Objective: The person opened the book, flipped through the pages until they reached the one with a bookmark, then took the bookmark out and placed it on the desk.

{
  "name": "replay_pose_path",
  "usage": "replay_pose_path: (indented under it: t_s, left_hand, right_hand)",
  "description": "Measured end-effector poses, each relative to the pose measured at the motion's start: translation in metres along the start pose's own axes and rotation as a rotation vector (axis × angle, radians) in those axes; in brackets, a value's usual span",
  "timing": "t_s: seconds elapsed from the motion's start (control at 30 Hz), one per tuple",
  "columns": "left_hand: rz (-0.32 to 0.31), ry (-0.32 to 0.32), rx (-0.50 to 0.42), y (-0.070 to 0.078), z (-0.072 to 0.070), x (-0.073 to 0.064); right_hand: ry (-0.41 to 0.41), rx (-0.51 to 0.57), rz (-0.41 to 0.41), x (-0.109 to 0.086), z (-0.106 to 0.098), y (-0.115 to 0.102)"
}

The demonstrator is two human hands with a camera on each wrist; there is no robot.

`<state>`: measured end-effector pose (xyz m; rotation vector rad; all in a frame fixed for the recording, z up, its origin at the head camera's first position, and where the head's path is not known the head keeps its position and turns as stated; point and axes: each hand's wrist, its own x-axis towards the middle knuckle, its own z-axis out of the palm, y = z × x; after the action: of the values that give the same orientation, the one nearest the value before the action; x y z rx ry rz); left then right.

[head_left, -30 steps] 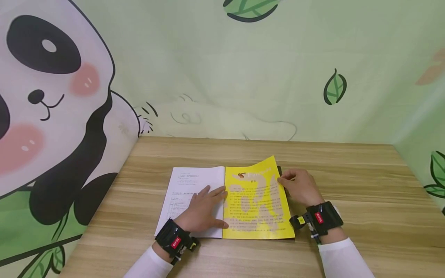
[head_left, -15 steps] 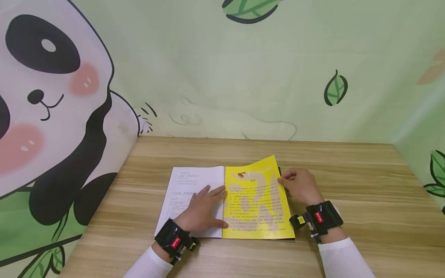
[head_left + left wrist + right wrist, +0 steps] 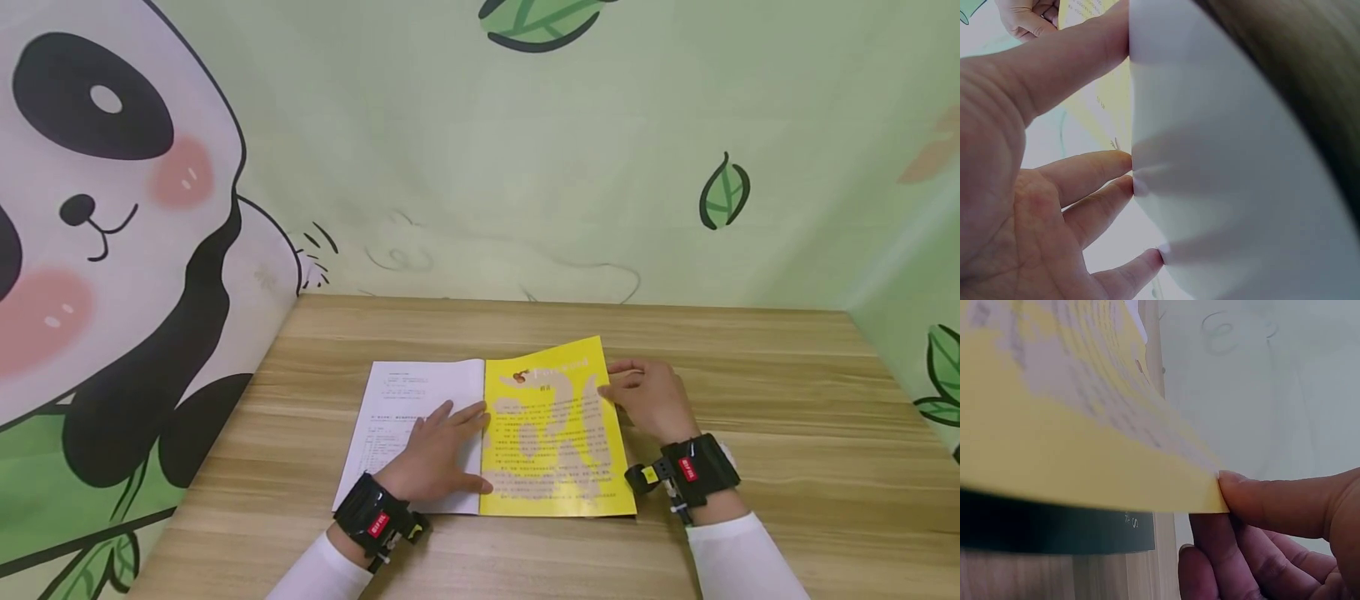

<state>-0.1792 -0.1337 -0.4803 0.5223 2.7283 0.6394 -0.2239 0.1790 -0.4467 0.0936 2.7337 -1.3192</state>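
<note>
An open book lies on the table, a white printed page on its left side and a yellow printed page on its right. My left hand rests on the white page with fingers spread, its fingertips and thumb near the fold. In the left wrist view those fingertips touch the paper. My right hand pinches the outer edge of the yellow page between thumb and fingers. That page's upper corner is raised. Beneath it a dark sheet or cover shows in the right wrist view.
The book lies on a wood-grain table. Behind the table hangs a pale green backdrop with a printed panda and leaves. Black camera straps sit on both wrists.
The yellow page's raised upper corner has shifted slightly to the right, and the right hand's fingers have moved a little behind its edge. My left hand stays in place.
</note>
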Motion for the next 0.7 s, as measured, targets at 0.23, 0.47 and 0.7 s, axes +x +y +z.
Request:
replay_pose_path:
  t_s: [0.23,0.47,0.7]
  left_hand:
    - [-0.002,-0.003,0.003,-0.0003,0.0004,0.0001]
    - [-0.004,-0.003,0.009,-0.0011,0.0003,0.0000]
    - [0.000,-0.004,-0.001,-0.0008,-0.0004,-0.0003]
  right_hand:
    - [-0.001,0.011,-0.007,0.0002,0.0001,0.0003]
    - [0.009,0.006,-0.013,0.0004,0.0006,0.0006]
    - [0.008,-0.019,-0.010,0.0004,0.0007,0.0009]
